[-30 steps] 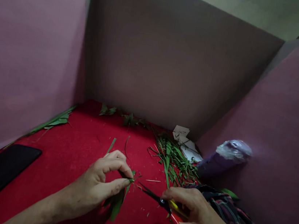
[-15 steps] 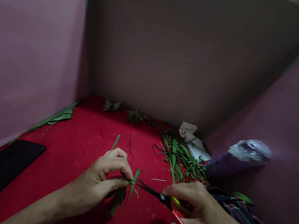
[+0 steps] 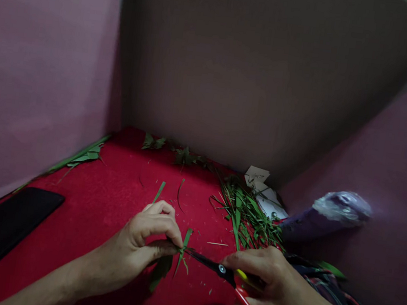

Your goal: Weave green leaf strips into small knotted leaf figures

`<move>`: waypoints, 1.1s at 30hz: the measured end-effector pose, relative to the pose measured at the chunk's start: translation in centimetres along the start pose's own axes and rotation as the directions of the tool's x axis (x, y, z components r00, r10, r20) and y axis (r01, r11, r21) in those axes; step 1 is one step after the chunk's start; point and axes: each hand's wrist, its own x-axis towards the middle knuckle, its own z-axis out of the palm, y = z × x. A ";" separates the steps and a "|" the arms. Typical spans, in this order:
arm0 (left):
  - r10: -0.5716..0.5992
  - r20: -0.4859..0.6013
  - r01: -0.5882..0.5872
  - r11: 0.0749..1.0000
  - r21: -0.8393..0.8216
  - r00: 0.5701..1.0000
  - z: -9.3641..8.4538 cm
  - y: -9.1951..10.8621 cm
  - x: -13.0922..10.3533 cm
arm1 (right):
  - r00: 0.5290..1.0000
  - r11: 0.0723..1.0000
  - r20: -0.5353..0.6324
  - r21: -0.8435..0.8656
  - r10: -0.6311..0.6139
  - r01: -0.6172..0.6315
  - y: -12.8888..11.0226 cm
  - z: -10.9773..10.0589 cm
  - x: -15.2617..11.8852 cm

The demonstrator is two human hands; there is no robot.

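Note:
My left hand [image 3: 146, 245] pinches a piece of green leaf [image 3: 183, 250] between thumb and forefinger, with thin strips sticking out past the fingertips. A darker leaf part [image 3: 161, 272] hangs below that hand. Scissors [image 3: 222, 269] with red and yellow handles are held in my right hand [image 3: 265, 280], their dark blades pointing left. The blade tips reach the leaf strips just right of my left fingertips. The blades look nearly closed. Whether they touch the leaf is too small to tell.
A pile of cut green blades [image 3: 250, 219] lies at the right, near white paper tags [image 3: 268, 201] and a purple object wrapped in plastic [image 3: 342, 208]. A black flat object [image 3: 1, 231] rests at the left on the red cloth [image 3: 107, 200]. Leaves [image 3: 185, 156] line the back edge.
The scissor blades have drawn closer together at the leaf. Both hands stay almost in place, and the whole view has shifted slightly.

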 end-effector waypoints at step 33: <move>0.095 0.034 -0.096 0.995 0.029 0.995 0.0 -0.2 0.1 | 0.997 0.977 0.015 -0.198 -0.082 0.083 0.2 -0.3 -0.4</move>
